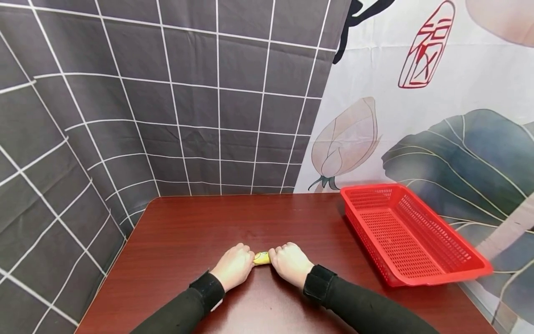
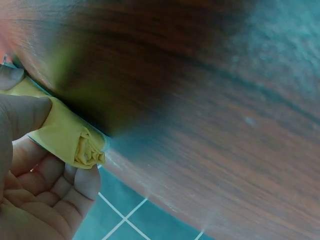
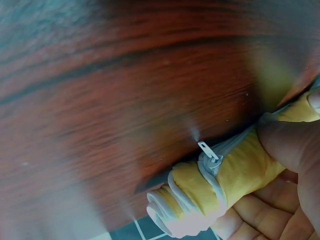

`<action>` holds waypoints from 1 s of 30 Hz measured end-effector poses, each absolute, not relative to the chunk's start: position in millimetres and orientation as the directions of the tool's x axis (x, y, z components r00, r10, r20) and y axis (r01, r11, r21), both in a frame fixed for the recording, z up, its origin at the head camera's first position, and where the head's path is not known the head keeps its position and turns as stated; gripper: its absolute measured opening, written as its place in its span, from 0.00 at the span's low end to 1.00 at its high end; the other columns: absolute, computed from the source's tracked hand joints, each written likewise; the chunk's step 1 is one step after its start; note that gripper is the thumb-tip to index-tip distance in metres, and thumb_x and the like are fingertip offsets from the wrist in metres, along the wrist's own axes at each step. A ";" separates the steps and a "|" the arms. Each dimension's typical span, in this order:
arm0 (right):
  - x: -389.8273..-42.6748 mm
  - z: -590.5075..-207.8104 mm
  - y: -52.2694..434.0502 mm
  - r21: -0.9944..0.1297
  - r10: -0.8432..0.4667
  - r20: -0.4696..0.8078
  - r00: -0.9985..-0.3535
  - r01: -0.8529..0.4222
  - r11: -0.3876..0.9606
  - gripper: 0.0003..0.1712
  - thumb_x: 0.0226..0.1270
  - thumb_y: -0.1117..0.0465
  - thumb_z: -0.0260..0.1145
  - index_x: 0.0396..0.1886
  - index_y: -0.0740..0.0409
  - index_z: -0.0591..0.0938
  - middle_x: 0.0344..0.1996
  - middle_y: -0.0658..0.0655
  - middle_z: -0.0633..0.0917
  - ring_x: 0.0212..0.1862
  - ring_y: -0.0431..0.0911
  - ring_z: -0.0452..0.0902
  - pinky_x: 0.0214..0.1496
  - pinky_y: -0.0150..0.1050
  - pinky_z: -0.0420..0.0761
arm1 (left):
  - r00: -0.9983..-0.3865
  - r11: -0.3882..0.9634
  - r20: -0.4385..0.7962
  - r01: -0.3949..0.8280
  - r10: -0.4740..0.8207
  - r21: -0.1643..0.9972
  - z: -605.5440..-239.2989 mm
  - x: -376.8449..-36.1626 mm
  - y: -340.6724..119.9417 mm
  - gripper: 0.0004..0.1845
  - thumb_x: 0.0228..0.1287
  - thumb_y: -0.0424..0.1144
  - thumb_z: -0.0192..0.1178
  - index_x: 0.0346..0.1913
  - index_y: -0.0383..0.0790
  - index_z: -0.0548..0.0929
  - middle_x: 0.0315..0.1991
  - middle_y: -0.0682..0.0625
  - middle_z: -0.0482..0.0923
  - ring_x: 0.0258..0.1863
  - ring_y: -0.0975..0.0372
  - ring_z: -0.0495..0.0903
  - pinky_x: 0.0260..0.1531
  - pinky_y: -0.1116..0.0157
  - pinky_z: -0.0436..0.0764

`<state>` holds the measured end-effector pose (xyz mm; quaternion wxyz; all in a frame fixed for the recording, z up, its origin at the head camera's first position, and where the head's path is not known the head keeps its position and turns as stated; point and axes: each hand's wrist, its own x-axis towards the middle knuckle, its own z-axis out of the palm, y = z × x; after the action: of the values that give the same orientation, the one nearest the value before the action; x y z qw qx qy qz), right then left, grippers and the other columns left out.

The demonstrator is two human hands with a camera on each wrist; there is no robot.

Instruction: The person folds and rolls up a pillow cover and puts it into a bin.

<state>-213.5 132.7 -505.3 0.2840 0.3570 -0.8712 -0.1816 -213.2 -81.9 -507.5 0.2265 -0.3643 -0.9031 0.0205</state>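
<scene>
A yellow zip pouch (image 1: pixel 262 258), rolled into a tight tube, lies across the space between the two hands in the head view. My left hand (image 1: pixel 234 266) grips one end of the roll, the thumb over it and the fingers curled beneath. In the left wrist view the pouch (image 2: pixel 65 127) shows a crumpled, folded end. My right hand (image 1: pixel 290 263) holds the other end in the same way. The right wrist view shows grey-edged spiral layers on the pouch (image 3: pixel 240 175) and a small metal zipper pull (image 3: pixel 207 150). The roll is close over the tabletop.
A red plastic basket (image 1: pixel 421 280) with perforated sides stands at the right of the brown wooden table (image 1: pixel 187 222). Behind the table hang a grey grid-patterned cloth (image 1: pixel 192 106) and a white floral cloth (image 1: pixel 375 74). Black bands circle both wrists.
</scene>
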 end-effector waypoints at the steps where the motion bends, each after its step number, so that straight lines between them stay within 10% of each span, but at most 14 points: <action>1: -213.5 -505.1 132.7 0.518 -0.724 0.363 -0.587 -0.519 0.681 0.12 0.63 0.59 0.71 0.25 0.49 0.77 0.20 0.47 0.81 0.23 0.42 0.79 0.28 0.36 0.72 | -0.630 0.733 0.394 0.648 0.669 -0.208 -507.5 -213.3 -81.9 0.11 0.59 0.41 0.76 0.27 0.43 0.83 0.24 0.52 0.77 0.28 0.59 0.75 0.33 0.65 0.78; 30: -212.0 -506.0 132.4 0.489 -0.713 0.362 -0.600 -0.529 0.694 0.10 0.63 0.58 0.71 0.26 0.50 0.78 0.23 0.47 0.82 0.26 0.43 0.79 0.29 0.35 0.73 | -0.652 0.753 0.401 0.632 0.644 -0.183 -508.1 -211.3 -82.4 0.10 0.59 0.37 0.75 0.29 0.43 0.82 0.25 0.52 0.78 0.29 0.58 0.75 0.33 0.63 0.78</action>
<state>-212.0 132.4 -506.0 0.2739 0.3534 -0.8785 -0.1684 -211.3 -82.4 -508.1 0.2256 -0.3512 -0.9086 0.0132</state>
